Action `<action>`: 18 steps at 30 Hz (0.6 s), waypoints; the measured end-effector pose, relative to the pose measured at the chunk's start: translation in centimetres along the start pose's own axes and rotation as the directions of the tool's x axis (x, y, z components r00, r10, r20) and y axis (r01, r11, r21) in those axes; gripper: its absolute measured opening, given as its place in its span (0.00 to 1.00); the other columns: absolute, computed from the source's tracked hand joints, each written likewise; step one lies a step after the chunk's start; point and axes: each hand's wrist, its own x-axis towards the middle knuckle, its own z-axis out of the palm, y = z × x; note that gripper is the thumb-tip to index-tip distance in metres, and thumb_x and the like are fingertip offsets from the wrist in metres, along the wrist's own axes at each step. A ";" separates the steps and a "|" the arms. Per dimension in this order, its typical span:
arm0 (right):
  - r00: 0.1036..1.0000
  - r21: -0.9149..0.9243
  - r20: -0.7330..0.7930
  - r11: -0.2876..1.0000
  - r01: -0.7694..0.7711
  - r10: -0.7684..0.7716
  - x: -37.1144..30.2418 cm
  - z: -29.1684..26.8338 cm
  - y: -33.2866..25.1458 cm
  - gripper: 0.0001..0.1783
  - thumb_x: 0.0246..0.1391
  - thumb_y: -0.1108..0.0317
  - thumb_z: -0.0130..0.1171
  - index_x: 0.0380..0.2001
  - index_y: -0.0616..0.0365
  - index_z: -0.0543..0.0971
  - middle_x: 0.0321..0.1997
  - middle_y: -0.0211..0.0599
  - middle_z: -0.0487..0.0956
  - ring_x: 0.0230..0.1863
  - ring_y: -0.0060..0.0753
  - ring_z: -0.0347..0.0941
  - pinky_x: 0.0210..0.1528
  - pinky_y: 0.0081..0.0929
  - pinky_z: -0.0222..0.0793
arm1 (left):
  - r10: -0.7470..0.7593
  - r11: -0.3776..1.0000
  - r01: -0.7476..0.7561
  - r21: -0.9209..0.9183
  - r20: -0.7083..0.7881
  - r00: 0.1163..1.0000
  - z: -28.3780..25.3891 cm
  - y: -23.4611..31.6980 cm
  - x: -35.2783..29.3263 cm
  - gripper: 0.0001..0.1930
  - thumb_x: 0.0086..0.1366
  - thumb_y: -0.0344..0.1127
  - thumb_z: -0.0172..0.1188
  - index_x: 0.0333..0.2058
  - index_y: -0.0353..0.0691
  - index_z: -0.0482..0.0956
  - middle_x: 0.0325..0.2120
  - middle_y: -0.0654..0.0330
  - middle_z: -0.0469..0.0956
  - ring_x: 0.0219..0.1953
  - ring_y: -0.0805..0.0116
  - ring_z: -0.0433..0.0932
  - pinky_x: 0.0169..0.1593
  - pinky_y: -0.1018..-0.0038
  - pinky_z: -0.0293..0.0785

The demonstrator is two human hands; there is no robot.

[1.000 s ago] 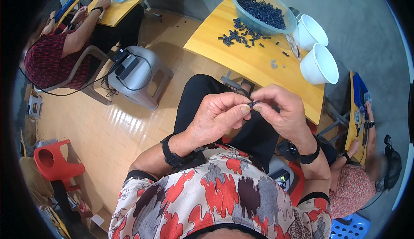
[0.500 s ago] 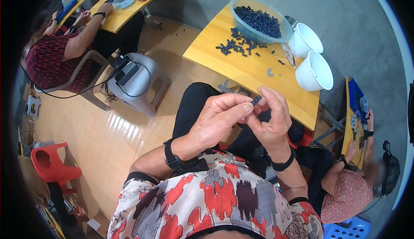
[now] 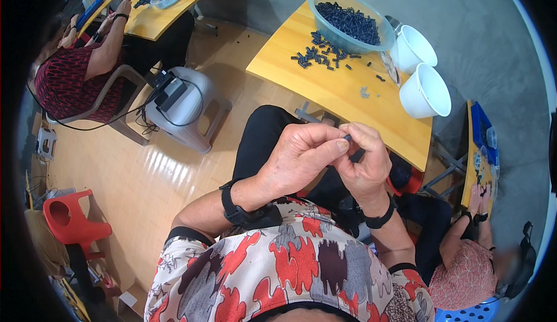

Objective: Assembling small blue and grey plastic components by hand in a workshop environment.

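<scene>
Above my lap, just off the table's near edge, both hands meet around one small dark cylindrical piece (image 3: 347, 138). My left hand (image 3: 304, 155) pinches it between thumb and forefinger. My right hand (image 3: 366, 158) is closed against its other end, with curled fingers touching the left fingertips. Most of the piece is hidden by the fingers. On the yellow table (image 3: 284, 60) lies a loose heap of similar dark pieces (image 3: 316, 55). A large translucent bowl (image 3: 322, 26) behind it is filled with more of them. Some tiny pale bits (image 3: 364, 92) lie on the table nearer to me.
Two white buckets (image 3: 426, 92) stand at the table's right edge. A grey stool (image 3: 188, 107) carrying a black box and cables is at left, with a red chair (image 3: 75, 223) farther left. Two people sit at other tables, one at upper left, one at lower right.
My right fingers have curled in and closed over the dark piece, hiding more of it. The left hand keeps its pinch. The seated people's hands have shifted.
</scene>
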 end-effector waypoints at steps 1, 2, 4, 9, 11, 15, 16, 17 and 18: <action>1.000 -0.004 0.004 1.000 -0.020 0.020 -0.2 0.0 0.1 0.19 0.39 0.74 0.69 0.36 0.63 0.73 0.34 0.45 0.78 0.31 0.39 0.76 0.31 0.25 0.73 | 0.017 1.000 -0.016 0.004 -0.003 1.000 0.1 0.0 0.0 0.09 0.63 0.31 0.53 0.34 0.28 0.78 0.25 0.63 0.77 0.29 0.82 0.71 0.34 0.82 0.70; 1.000 -0.003 0.005 1.000 -0.024 0.024 -0.2 0.0 0.1 0.19 0.39 0.74 0.69 0.36 0.63 0.73 0.34 0.45 0.78 0.31 0.39 0.76 0.31 0.25 0.73 | 0.013 1.000 -0.012 0.003 -0.005 1.000 0.1 0.1 -0.1 0.09 0.63 0.31 0.53 0.34 0.28 0.78 0.25 0.63 0.77 0.29 0.82 0.71 0.34 0.82 0.70; 1.000 -0.012 0.021 1.000 -0.003 0.004 0.0 -0.1 0.2 0.19 0.39 0.73 0.69 0.36 0.63 0.73 0.34 0.44 0.78 0.31 0.39 0.76 0.31 0.25 0.73 | 0.018 0.991 -0.018 0.131 0.003 1.000 0.1 0.4 -0.2 0.09 0.64 0.29 0.51 0.36 0.29 0.77 0.28 0.60 0.78 0.32 0.78 0.74 0.39 0.81 0.72; 0.997 -0.029 0.021 0.997 0.075 -0.074 0.5 0.0 0.7 0.18 0.39 0.72 0.69 0.34 0.62 0.73 0.32 0.43 0.77 0.30 0.39 0.76 0.31 0.25 0.73 | 0.058 0.991 -0.054 0.122 -0.026 0.998 0.6 0.0 -0.3 0.09 0.65 0.28 0.50 0.34 0.29 0.77 0.28 0.60 0.78 0.32 0.79 0.74 0.38 0.81 0.71; 0.996 -0.016 0.014 0.996 0.092 -0.092 0.3 0.2 1.0 0.18 0.39 0.73 0.69 0.34 0.62 0.73 0.32 0.43 0.77 0.30 0.39 0.76 0.31 0.24 0.73 | 0.056 0.992 -0.051 0.115 -0.036 0.998 0.5 -0.5 -0.1 0.08 0.65 0.28 0.50 0.34 0.29 0.76 0.28 0.60 0.78 0.32 0.79 0.74 0.38 0.82 0.71; 0.999 -0.007 0.037 0.999 0.033 -0.033 -0.7 0.5 2.3 0.17 0.39 0.73 0.68 0.34 0.61 0.73 0.32 0.41 0.77 0.29 0.37 0.76 0.30 0.23 0.72 | 0.040 0.992 -0.036 0.117 -0.032 0.999 0.2 -1.7 0.6 0.08 0.65 0.28 0.50 0.34 0.29 0.76 0.28 0.61 0.78 0.32 0.79 0.74 0.38 0.82 0.71; 0.999 0.007 0.021 1.000 0.029 -0.029 -0.9 0.6 2.5 0.17 0.39 0.74 0.68 0.34 0.61 0.73 0.32 0.41 0.78 0.29 0.36 0.75 0.30 0.22 0.72 | 0.016 0.992 -0.013 0.125 -0.029 0.999 0.2 -1.8 0.7 0.09 0.65 0.28 0.50 0.35 0.29 0.77 0.28 0.61 0.78 0.32 0.79 0.74 0.38 0.82 0.71; 0.999 0.002 0.017 1.000 0.031 -0.031 -0.8 0.5 2.5 0.17 0.39 0.74 0.68 0.34 0.61 0.73 0.32 0.41 0.78 0.29 0.36 0.75 0.30 0.22 0.72 | 0.018 0.992 -0.015 0.126 -0.022 1.000 0.0 -1.8 1.0 0.09 0.65 0.28 0.50 0.35 0.29 0.77 0.28 0.61 0.78 0.32 0.79 0.74 0.38 0.82 0.71; 0.999 0.015 0.015 0.999 -0.029 0.029 -0.9 0.3 2.4 0.17 0.40 0.74 0.68 0.35 0.61 0.73 0.32 0.41 0.78 0.28 0.35 0.75 0.29 0.21 0.72 | -0.006 0.991 0.005 0.136 0.010 1.000 -0.2 -1.7 1.2 0.09 0.65 0.29 0.50 0.36 0.29 0.77 0.29 0.60 0.78 0.32 0.79 0.74 0.39 0.82 0.72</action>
